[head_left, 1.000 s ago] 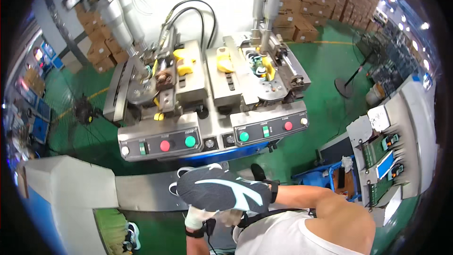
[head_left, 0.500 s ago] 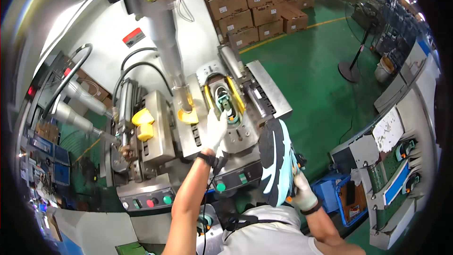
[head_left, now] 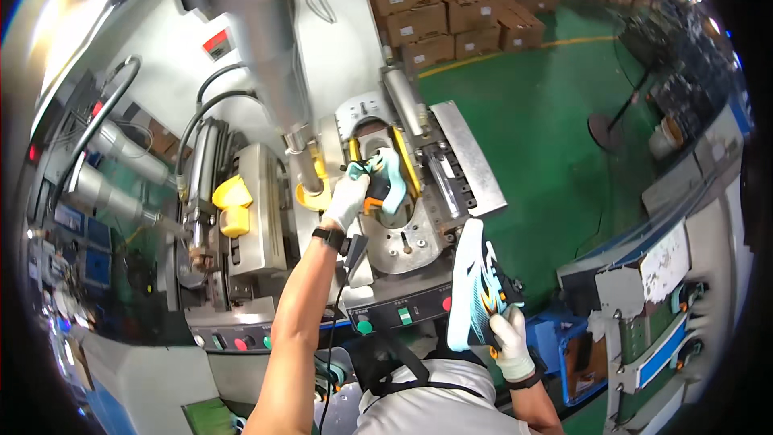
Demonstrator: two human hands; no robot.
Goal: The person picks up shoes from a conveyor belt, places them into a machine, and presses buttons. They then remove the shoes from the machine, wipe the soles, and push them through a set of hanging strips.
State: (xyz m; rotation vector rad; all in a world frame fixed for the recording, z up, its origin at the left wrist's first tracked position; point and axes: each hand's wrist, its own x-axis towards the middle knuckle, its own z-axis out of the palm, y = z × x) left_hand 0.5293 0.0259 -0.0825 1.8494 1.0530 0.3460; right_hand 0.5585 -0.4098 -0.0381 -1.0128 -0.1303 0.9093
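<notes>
A light blue running shoe (head_left: 392, 183) is tilted on its side above the bed of a metal press (head_left: 407, 246), between two yellow pads. My left hand (head_left: 348, 200), in a white glove, is closed round the shoe's collar at its left side. Out to the right, clear of the machine, my right hand (head_left: 510, 345), also gloved, grips a second running shoe (head_left: 473, 290), light blue with black and orange parts, by one end. That shoe stands on end with its side and pale midsole edge showing. The fingers of my right hand are partly hidden behind it.
Left of the bed stands a second press station (head_left: 262, 217) with yellow pads (head_left: 233, 208). A cylinder (head_left: 270, 56) comes down beside my left hand. Buttons line the front panel (head_left: 403, 314). At right are a blue crate (head_left: 568, 354) and a rack (head_left: 660, 346) holding shoes.
The shoe under my left hand has come up from its upright seat in the press and tipped sideways. The right-hand shoe has turned, its black outsole no longer facing me.
</notes>
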